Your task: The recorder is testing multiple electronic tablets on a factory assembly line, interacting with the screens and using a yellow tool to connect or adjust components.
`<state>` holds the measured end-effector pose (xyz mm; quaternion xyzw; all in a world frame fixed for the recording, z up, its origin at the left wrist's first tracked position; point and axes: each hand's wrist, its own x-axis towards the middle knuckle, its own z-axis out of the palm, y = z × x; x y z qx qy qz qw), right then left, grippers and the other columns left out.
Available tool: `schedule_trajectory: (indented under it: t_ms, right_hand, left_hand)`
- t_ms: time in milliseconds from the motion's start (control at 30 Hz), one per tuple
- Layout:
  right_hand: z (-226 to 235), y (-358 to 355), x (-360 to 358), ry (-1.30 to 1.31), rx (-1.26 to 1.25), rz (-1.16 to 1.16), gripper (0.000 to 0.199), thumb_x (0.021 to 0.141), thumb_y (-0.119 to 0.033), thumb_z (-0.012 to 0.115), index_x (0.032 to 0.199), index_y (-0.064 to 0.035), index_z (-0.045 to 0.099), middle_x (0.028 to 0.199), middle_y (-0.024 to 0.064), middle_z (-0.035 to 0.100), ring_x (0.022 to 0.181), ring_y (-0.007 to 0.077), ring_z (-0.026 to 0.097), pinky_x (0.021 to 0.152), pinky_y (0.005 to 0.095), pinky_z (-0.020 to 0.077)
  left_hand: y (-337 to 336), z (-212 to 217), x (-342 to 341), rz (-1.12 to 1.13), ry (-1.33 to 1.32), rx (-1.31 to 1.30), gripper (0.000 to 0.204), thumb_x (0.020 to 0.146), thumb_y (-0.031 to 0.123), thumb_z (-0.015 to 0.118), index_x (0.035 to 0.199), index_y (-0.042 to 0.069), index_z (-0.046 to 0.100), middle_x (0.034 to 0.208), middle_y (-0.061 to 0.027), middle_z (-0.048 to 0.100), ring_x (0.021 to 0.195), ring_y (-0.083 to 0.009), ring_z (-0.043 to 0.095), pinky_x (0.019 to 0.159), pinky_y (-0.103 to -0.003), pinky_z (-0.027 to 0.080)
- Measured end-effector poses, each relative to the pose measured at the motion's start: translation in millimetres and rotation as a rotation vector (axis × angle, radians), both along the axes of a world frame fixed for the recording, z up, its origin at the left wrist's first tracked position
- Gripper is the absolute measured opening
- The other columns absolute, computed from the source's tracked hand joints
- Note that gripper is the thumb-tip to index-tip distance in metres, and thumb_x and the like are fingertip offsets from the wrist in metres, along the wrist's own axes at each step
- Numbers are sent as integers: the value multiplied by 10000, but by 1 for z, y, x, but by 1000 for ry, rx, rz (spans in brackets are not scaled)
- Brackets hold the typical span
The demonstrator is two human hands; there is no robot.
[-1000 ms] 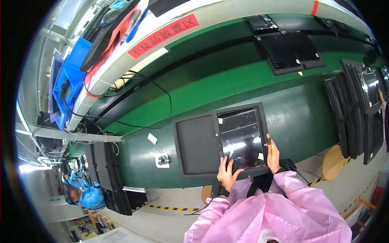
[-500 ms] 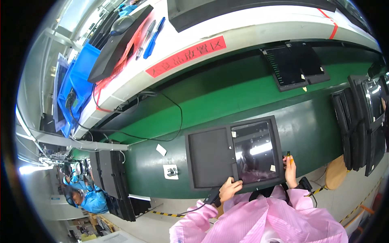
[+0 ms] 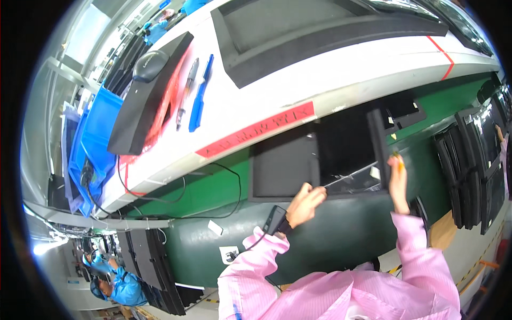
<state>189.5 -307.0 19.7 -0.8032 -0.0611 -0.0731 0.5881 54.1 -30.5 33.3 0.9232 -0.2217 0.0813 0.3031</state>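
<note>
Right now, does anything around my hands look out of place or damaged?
Nothing looks damaged. The left hand and right hand hold the dark screen panel tilted up off its black tray, so it sits askew.

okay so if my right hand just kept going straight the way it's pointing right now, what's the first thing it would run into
The right hand points up along the right edge of the dark panel it grips. Going straight on, it would probably meet the black tray on the green belt first, though depth is hard to judge.

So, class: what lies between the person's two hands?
In the head view, the dark panel's lower edge spans from the left hand to the right hand.
</note>
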Motion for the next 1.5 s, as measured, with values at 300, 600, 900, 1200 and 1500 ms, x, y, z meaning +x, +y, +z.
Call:
schedule_trajectory:
  t_ms: [300,600,900,1200,1500]
  right_hand:
    - [-102,212,57,-329,-242,186,127,869,-57,476,873,9,584,771,258,596,753,461,563,639,471,465]
    - [-80,182,2,67,-52,302,263,976,-165,382,897,31,538,999,213,616,905,251,606,836,328,446]
    - [-60,40,-111,382,140,414,313,997,-255,359,903,-20,543,1098,130,588,988,186,551,871,322,441]
    - [-31,12,-174,389,37,635,324,997,-247,354,881,-1,529,1033,123,596,919,184,564,822,310,453]
    - [-23,-27,-169,350,77,519,337,991,-269,367,880,-4,543,1009,114,602,907,174,562,810,304,446]
  left_hand:
    - [158,-73,-13,264,106,197,327,720,39,636,1035,42,546,1100,-95,534,903,-318,474,817,-379,400]
    - [142,-52,-62,706,8,168,394,772,64,607,1154,58,511,1238,-125,483,1043,-332,481,871,-398,398]
    - [94,-2,-317,1523,-12,113,406,714,-100,477,1082,32,587,1034,-149,575,950,-332,537,846,-379,429]
    - [54,-38,-337,1438,197,418,640,700,-49,510,1310,140,469,1232,-127,456,1131,-332,409,940,-441,338]
    - [87,-17,-323,1303,245,620,457,691,24,547,1121,158,629,1200,-102,492,1111,-298,441,888,-449,328]
